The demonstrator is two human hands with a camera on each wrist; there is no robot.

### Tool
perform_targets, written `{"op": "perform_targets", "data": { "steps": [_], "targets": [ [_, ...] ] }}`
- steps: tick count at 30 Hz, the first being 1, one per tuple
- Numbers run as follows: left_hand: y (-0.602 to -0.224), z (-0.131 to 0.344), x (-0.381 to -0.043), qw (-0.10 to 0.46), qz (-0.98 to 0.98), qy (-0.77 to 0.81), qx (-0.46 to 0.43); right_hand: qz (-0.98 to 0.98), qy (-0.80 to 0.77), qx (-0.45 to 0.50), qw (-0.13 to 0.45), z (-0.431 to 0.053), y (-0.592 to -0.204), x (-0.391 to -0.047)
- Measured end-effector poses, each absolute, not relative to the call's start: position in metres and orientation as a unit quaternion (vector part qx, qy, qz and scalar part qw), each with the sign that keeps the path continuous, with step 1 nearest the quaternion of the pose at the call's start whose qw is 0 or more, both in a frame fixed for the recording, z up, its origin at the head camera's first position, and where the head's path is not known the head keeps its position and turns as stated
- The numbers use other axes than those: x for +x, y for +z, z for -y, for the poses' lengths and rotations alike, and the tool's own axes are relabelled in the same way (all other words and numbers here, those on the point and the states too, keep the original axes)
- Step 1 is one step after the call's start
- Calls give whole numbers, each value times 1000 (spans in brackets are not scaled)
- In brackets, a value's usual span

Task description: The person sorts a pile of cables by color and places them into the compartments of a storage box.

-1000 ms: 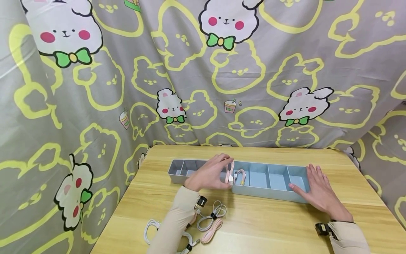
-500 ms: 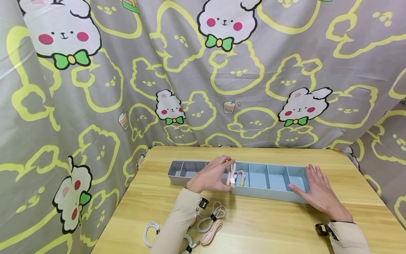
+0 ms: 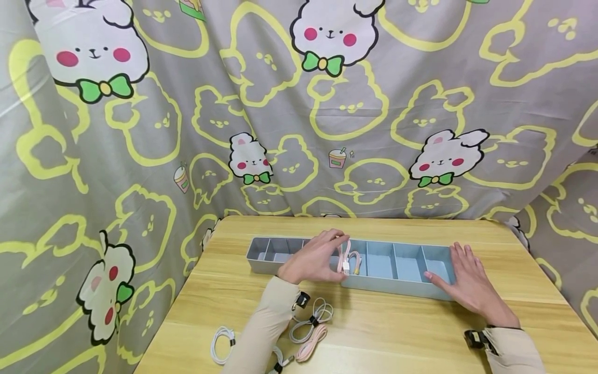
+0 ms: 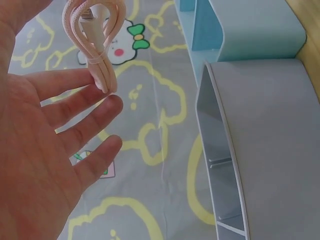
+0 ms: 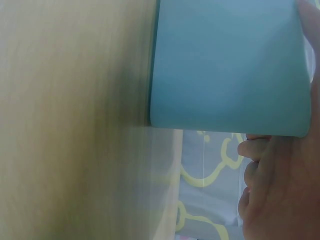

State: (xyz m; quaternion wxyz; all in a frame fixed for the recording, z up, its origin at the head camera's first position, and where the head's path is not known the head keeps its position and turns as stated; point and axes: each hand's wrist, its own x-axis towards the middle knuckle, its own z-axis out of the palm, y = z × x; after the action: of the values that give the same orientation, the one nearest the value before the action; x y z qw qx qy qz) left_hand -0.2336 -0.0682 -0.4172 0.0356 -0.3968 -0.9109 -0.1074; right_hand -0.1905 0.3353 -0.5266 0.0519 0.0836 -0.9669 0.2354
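My left hand (image 3: 313, 258) pinches a coiled pale pink charging cable (image 4: 102, 60) with a white plug, held above the left end of a light blue divided box (image 3: 390, 284). Another small pink cable (image 3: 356, 263) lies in that box's leftmost compartment. My right hand (image 3: 474, 280) rests on the box's right end, fingers straight along the end and thumb at the front rim. Left of the blue box stands a grey divided box (image 3: 263, 265), partly hidden by my left hand. In the right wrist view, the blue end wall (image 5: 230, 65) is beside my right hand.
On the wooden table (image 3: 397, 337), near my left forearm, lie a white coiled cable (image 3: 215, 345), a grey-white coil with a black strap (image 3: 299, 332) and a pink bundled cable (image 3: 312, 344). Another strapped cable (image 3: 278, 363) is partly behind the sleeve. A patterned curtain (image 3: 289, 202) hangs behind.
My left hand has shifted slightly to the right with the pink charging cable, over the blue box's left end. My right hand stays on the box's right end.
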Motion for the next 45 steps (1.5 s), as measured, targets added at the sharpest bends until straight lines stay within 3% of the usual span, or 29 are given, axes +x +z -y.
{"op": "perform_targets", "data": {
  "steps": [17,45],
  "targets": [
    [-417,57,-237,55,905,-95,-411,966,236,85,57,-334,-527,-190],
    [-418,27,-248,37,905,-71,-419,966,235,86,58,-336,-526,-190]
  ]
}}
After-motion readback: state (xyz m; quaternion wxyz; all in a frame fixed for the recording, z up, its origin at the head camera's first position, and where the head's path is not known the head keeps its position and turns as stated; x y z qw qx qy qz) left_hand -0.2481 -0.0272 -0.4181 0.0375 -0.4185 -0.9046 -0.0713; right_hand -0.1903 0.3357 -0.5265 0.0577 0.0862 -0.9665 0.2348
